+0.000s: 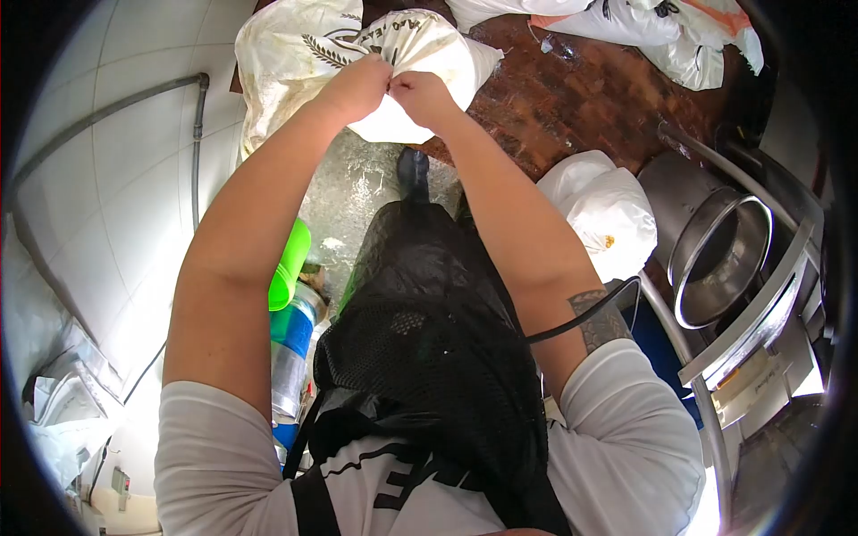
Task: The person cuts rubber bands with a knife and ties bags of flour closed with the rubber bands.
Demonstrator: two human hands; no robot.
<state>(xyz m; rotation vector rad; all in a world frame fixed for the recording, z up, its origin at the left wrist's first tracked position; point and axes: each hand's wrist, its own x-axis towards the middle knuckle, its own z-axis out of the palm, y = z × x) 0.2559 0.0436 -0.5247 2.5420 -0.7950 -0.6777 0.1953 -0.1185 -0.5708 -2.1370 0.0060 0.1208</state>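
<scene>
My left hand (360,87) and my right hand (424,96) meet at the top of the view, arms stretched forward. Both are closed, with fingers pinching the gathered material of a white sack (433,58) with black print. The exact spot between the fingertips is too small to make out. Behind my left hand stands another white sack, or a further part of the same one, with a leaf print (277,67); where one ends and the other begins is unclear.
White sacks (626,22) lie at the back right on wet reddish-brown flooring (545,103). To my right are a white plastic bag (601,210), a large metal pot (693,250) and a metal frame (760,313). A green container (290,263) stands left, beside the tiled wall (134,170).
</scene>
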